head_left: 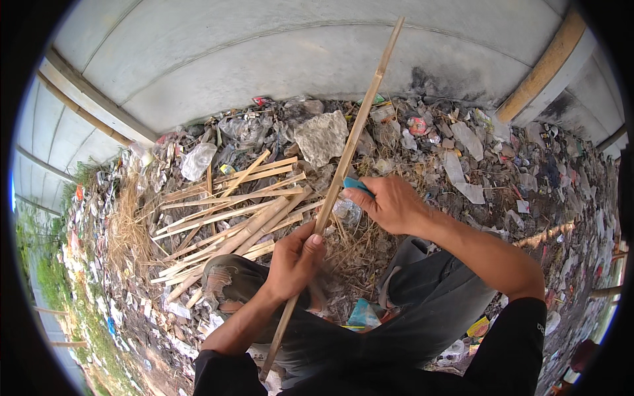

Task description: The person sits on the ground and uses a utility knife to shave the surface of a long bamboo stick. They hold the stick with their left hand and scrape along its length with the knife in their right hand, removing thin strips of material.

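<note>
The left hand (295, 262) is closing its grip round a long bamboo strip (337, 181), thumb lying flat on the pale face; the right hand (391, 203) is gripping a blue-handled tool (356, 185), probably a knife, and pressing it to the strip's edge just above the left hand; the blade itself is hidden. It looks like shaving or splitting is in hand; the next stroke calls for a steady hold and the edge driven away from the fingers. The strip is slanting up past the knees toward the grey concrete wall (264, 59); a heap of flat, fibrous bamboo slats (224, 211) is lying on littered ground (502, 171).
</note>
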`<state>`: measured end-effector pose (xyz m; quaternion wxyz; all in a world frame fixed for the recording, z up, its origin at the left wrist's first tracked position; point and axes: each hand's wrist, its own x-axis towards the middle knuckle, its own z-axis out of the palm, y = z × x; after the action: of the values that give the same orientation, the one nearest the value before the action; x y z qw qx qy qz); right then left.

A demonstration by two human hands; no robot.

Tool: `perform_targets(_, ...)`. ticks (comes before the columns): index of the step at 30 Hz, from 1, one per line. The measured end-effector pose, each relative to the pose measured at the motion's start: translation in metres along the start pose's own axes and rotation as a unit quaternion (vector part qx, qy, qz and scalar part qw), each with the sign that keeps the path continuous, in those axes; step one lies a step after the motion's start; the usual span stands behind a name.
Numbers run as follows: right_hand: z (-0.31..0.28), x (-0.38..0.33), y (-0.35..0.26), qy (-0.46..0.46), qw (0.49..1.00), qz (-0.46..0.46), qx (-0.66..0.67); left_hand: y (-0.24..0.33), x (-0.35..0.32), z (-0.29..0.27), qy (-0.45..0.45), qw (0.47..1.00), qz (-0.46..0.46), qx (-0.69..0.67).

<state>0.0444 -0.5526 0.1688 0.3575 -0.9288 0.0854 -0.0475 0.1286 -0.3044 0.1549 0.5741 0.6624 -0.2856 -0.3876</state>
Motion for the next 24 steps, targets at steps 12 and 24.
perform_targets(12,0.023,-0.034,-0.029,-0.070,0.996,-0.053,-0.029,-0.004,-0.001,0.003,0.001,1.000,0.010,0.018)
perform_targets(24,-0.130,0.001,0.181,0.314,0.918,0.228,-0.088,0.000,-0.034,-0.013,-0.072,0.997,0.035,-0.009)
